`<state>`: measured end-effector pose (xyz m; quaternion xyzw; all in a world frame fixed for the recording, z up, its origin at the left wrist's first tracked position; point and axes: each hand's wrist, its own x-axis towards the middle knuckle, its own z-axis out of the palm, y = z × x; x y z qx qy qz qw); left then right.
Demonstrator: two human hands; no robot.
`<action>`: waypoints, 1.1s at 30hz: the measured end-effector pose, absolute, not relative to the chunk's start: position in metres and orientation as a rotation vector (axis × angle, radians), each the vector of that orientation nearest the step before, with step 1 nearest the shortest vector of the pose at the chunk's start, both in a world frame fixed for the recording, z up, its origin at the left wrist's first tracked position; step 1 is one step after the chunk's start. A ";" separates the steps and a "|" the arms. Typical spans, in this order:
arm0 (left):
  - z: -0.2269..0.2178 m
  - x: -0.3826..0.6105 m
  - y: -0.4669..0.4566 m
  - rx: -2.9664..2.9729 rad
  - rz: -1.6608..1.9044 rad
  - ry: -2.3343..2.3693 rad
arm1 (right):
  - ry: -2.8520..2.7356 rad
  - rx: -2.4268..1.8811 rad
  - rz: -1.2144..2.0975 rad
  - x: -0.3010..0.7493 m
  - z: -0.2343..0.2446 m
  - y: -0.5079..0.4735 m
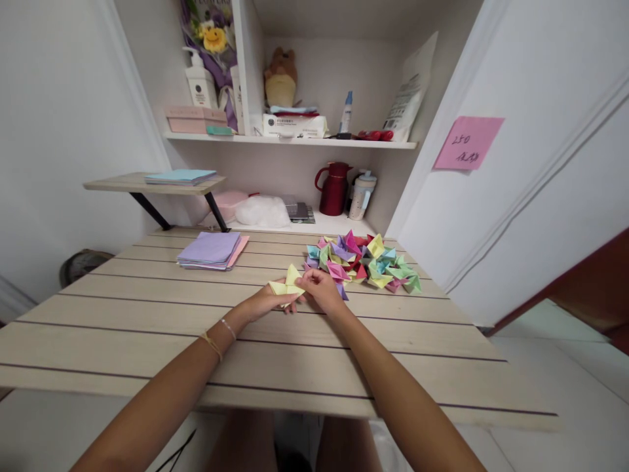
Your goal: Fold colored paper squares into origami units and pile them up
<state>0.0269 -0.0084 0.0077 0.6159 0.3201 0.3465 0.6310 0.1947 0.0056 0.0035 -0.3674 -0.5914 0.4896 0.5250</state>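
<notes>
A pale yellow folded paper boat (291, 280) is held between my two hands above the middle of the table. My left hand (268, 301) grips it from the left and below, with the thumb along its near side. The fingers of my right hand (322, 290) pinch its right end. Just beyond my right hand lies a heap of folded paper pieces (351, 252) in pink, yellow, green, blue, purple and red. Farther left sits a stack of square paper sheets (210, 250), purple on top with salmon showing beneath.
The slatted wooden table (147, 328) reaches back to a white shelf unit (295, 139). A small raised stand (113, 183) at left bears blue sheets (180, 176). At the back are a red jug (335, 189) and a pale tumbler (362, 195). A pink note (468, 143) hangs at right.
</notes>
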 end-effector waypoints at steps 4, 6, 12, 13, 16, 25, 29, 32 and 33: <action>0.008 0.029 -0.008 1.428 0.809 0.766 | -1.393 -0.894 1.147 0.195 0.003 0.005; 0.008 0.028 -0.007 1.439 0.790 0.769 | -1.353 -0.901 1.181 0.196 0.003 0.006; 0.009 0.027 -0.005 1.431 0.864 0.874 | -1.352 -0.822 1.304 0.199 0.005 0.008; 0.010 0.027 -0.004 1.413 0.918 0.888 | -1.337 -0.821 1.286 0.199 0.006 0.008; 0.015 0.026 0.000 1.328 1.131 0.908 | -1.283 -0.845 1.237 0.200 0.007 0.010; 0.020 0.023 0.001 1.237 1.317 0.858 | -1.407 -0.811 1.174 0.200 0.012 0.002; 0.020 0.023 0.000 1.225 1.313 0.799 | -1.485 -0.778 1.156 0.199 0.014 -0.001; 0.019 0.022 0.001 1.234 1.301 0.813 | -1.486 -0.752 1.147 0.199 0.013 0.000; 0.019 0.022 0.001 1.243 1.299 0.826 | -1.490 -0.745 1.144 0.199 0.012 0.000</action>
